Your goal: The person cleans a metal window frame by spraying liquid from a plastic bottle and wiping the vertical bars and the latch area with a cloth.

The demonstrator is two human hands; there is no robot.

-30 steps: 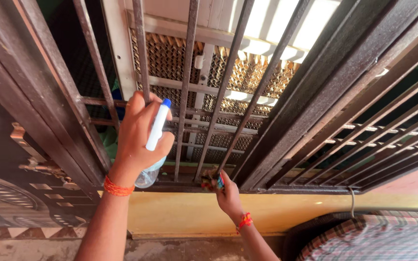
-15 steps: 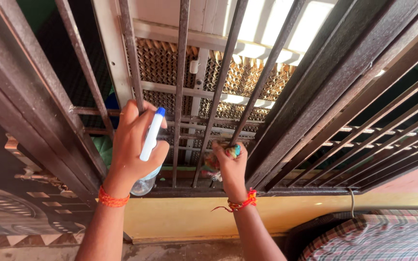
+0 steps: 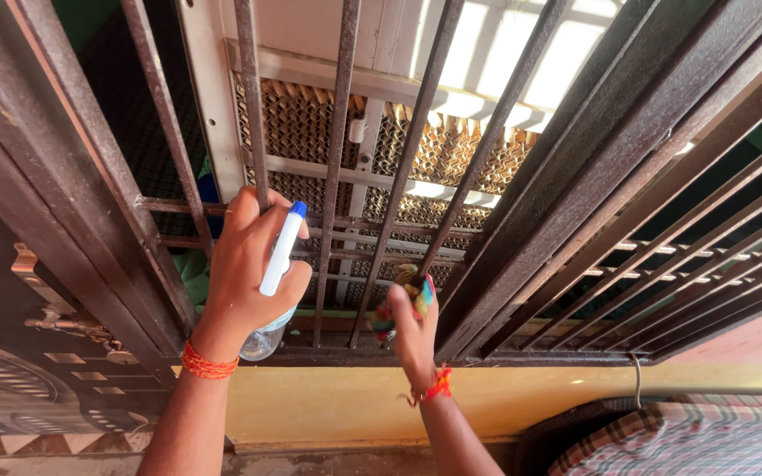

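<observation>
My left hand [image 3: 244,269] grips a clear spray bottle [image 3: 277,273] with a white and blue top and also curls around one vertical bar of the brown metal window grille [image 3: 575,176]. My right hand [image 3: 412,330] presses a bunched multicoloured cloth [image 3: 412,291] against the lower part of another vertical bar, a little above the sill. Both wrists wear orange-red thread bands.
Behind the grille stands an air cooler with a honeycomb pad [image 3: 416,150] in a white frame. A yellow wall band [image 3: 337,397] runs under the sill. A checked fabric [image 3: 690,441] lies at bottom right. A dark patterned door panel [image 3: 11,335] is at left.
My right hand with the cloth went up the bar from the sill, then slid slightly lower and turned. My left hand stayed on its bar with the bottle.
</observation>
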